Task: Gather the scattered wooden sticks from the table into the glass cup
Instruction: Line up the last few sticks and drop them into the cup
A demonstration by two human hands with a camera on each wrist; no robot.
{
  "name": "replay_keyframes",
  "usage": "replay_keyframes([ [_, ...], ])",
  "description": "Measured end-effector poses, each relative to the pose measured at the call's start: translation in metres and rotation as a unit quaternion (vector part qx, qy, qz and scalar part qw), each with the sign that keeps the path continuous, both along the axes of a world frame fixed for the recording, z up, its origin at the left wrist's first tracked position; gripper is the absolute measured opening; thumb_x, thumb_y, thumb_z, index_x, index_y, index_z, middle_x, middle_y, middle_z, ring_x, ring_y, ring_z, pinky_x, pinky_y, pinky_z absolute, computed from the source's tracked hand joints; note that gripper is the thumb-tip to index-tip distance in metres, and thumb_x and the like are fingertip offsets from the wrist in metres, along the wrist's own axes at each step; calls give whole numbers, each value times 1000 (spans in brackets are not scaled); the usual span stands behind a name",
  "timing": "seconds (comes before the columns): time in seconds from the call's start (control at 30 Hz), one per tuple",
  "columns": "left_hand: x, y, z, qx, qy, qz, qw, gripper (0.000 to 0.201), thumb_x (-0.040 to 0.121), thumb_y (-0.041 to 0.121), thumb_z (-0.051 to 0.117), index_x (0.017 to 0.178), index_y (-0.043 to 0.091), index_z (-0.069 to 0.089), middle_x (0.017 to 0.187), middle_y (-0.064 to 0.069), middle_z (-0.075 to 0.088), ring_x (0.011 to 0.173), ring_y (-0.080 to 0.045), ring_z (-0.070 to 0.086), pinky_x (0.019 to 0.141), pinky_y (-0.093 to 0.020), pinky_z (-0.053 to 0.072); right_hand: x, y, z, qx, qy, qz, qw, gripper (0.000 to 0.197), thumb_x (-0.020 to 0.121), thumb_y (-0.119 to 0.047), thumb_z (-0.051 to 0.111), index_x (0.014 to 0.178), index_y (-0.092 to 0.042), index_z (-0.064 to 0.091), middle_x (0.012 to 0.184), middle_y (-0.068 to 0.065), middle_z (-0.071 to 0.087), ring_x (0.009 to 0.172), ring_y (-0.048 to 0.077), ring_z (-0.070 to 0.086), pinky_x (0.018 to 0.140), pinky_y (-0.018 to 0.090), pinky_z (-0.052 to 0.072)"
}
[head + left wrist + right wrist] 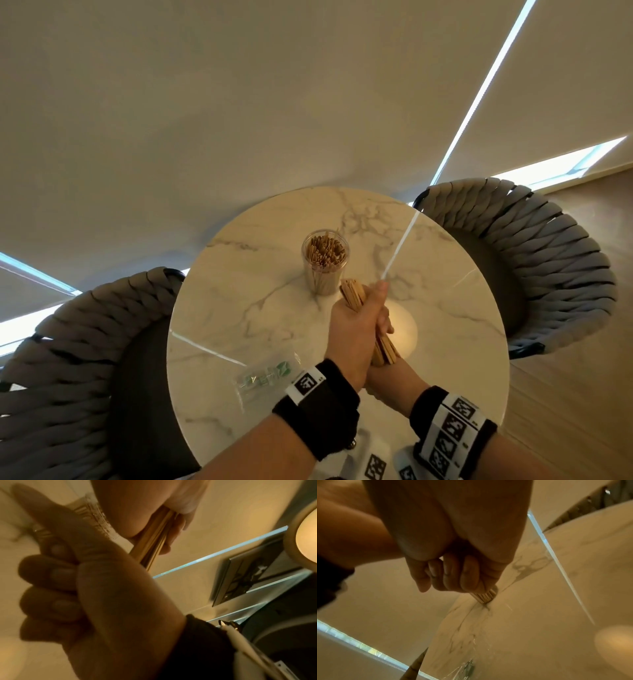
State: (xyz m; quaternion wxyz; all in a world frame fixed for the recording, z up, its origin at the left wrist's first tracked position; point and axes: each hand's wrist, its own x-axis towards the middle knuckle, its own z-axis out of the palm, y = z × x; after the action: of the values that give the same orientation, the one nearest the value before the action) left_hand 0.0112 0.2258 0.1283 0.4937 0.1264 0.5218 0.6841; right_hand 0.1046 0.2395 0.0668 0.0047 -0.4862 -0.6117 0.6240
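A glass cup (pixel 325 270) packed with upright wooden sticks stands near the middle of the round marble table (pixel 246 274). Just in front of it, both hands hold one bundle of wooden sticks (pixel 351 294) above the tabletop. My left hand (pixel 356 329) grips the bundle's middle, thumb lying along it. My right hand (pixel 390 380) holds the lower end and is mostly hidden under the left. In the left wrist view the bundle (pixel 154 539) runs from the left hand (pixel 137 507) into the right fist (pixel 102 588). The right wrist view shows fingers (pixel 453 572) curled round the sticks (pixel 485 596).
A clear plastic wrapper (pixel 263 377) with green print lies on the table's near left. Woven grey chairs stand at the left (pixel 68 359) and right (pixel 548 260) of the table. A marker card (pixel 375 467) sits at the near edge.
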Motion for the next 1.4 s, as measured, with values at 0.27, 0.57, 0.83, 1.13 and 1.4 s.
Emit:
replay_keyframes([
  [0.27, -16, 0, -12, -28, 18, -13, 999, 37, 97, 32, 70, 68, 19, 51, 54, -2, 37, 49, -16, 38, 61, -35, 44, 9, 6, 13, 16, 52, 22, 998, 25, 82, -20, 79, 81, -9, 57, 60, -1, 56, 52, 14, 53, 51, 26, 45],
  [0.57, -6, -10, -17, -90, 129, -117, 981, 45, 101, 46, 57, 71, 14, 59, 69, -3, 64, 71, -20, 60, 75, -29, 48, -2, 4, 10, 8, 9, 18, 1000, 17, 79, -5, 65, 88, -16, 55, 46, -8, 49, 41, 10, 41, 47, 27, 35],
  [0.83, -14, -13, -16, -29, 28, -104, 994, 51, 84, 53, 76, 103, 8, 64, 82, -8, 67, 79, -22, 66, 94, -43, 57, 5, 6, 11, -7, -17, -1, 1000, 35, 93, -20, 62, 62, -12, 47, 51, -2, 42, 40, 10, 32, 48, 25, 32],
  [1.13, -10, -5, -15, -40, -28, -28, 998, 40, 108, 48, 34, 106, 27, 68, 65, 1, 49, 62, -14, 46, 74, -36, 40, 7, 1, 11, -25, 0, 1, 1000, 24, 92, -18, 62, 73, -9, 50, 53, -2, 46, 41, 10, 32, 43, 22, 32],
  [1.4, -8, -3, -15, -79, -55, 22, 995, 31, 106, 24, 37, 111, 16, 66, 65, -2, 50, 59, -13, 45, 67, -31, 39, 1, 1, 10, -1, -5, 1, 1000, 23, 91, -15, 60, 69, -12, 53, 50, -2, 44, 42, 11, 34, 45, 26, 33],
])
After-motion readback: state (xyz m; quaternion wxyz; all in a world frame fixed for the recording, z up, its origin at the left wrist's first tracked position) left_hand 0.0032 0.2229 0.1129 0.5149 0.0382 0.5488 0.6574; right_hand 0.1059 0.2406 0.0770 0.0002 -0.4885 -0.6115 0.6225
